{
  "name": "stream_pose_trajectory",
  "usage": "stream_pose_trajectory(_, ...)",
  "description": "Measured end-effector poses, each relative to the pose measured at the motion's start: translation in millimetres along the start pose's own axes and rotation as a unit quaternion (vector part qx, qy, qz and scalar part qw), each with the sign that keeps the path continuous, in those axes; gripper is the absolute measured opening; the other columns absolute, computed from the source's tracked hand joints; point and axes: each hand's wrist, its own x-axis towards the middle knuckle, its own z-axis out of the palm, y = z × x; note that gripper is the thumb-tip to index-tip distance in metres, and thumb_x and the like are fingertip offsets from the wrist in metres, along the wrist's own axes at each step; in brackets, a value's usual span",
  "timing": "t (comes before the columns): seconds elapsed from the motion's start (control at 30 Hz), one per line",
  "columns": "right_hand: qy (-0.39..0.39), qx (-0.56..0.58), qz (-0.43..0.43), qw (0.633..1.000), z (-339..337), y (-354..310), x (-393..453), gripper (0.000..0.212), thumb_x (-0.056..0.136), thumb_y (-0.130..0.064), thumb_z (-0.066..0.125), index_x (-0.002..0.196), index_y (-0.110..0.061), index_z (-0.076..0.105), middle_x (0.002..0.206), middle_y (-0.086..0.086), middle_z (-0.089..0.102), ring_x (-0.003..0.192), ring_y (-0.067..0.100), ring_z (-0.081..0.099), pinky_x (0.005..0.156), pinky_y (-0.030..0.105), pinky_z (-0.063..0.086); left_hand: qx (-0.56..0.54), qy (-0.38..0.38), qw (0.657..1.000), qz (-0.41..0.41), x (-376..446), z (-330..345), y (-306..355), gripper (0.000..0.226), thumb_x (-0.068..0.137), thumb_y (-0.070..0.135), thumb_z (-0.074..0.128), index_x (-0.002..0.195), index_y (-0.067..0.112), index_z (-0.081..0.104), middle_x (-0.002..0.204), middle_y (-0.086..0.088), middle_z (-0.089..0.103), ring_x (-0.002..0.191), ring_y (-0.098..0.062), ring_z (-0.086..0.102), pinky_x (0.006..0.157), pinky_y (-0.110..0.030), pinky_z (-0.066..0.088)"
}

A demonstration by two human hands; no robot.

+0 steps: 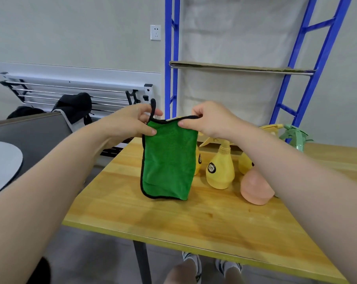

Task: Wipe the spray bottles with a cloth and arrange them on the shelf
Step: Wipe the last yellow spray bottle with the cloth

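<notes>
A green cloth (169,160) with black trim hangs folded above the wooden table (194,218). My left hand (132,121) pinches its upper left corner, and my right hand (210,119) pinches the upper right edge. Behind the cloth stand several spray bottles: a yellow one (220,171) in full view, another yellow one (198,160) mostly hidden by the cloth, a third yellow one (245,162) behind my right forearm, a pink one (255,187) and a green one (294,136). The blue-framed shelf (241,67) rises behind the table.
A dark grey chair (30,136) with a black bag on it stands to the left, beside a white round tabletop (1,162). A metal rack (71,93) leans on the wall. My feet show below the table's front edge.
</notes>
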Motion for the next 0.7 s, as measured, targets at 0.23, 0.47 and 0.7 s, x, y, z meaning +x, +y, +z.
stream_pose_trajectory(0.23,-0.035,0.059,0.002,0.998,-3.7,-1.1,24.0,0.018,0.093,-0.026,0.066,0.099,-0.011,0.073,0.09,0.008,0.072,0.064,0.018,0.071,0.072,0.031,0.058,0.031,-0.004,0.999,-0.007,12.8,-23.9,-0.4,0.021,0.097,0.021,0.059,0.112,0.008,0.067,0.114,-0.007,0.072,0.11,-0.021,0.067,0.099,-0.037,0.05)
stream_pose_trajectory(0.47,0.081,0.025,-0.054,0.995,1.6,-31.2,29.8,0.015,0.09,-0.021,0.067,0.101,-0.019,0.076,0.087,-0.006,0.066,0.084,0.012,0.059,0.072,0.022,0.038,0.109,0.183,0.974,0.076,5.7,-30.0,2.2,0.027,0.084,-0.005,0.065,0.092,0.02,0.065,0.087,0.01,0.066,0.079,-0.002,0.061,0.072,-0.008,0.047)
stream_pose_trajectory(0.7,-0.211,-0.067,-0.084,0.971,73.9,8.6,-66.4,0.013,0.089,-0.034,0.067,0.081,-0.032,0.057,0.122,-0.001,0.067,0.112,0.019,0.06,0.098,0.037,0.047,0.181,-0.024,0.983,0.025,-76.8,36.2,-90.9,0.041,0.084,-0.003,0.063,0.085,0.038,0.06,0.091,0.018,0.063,0.092,-0.004,0.061,0.082,-0.03,0.05)
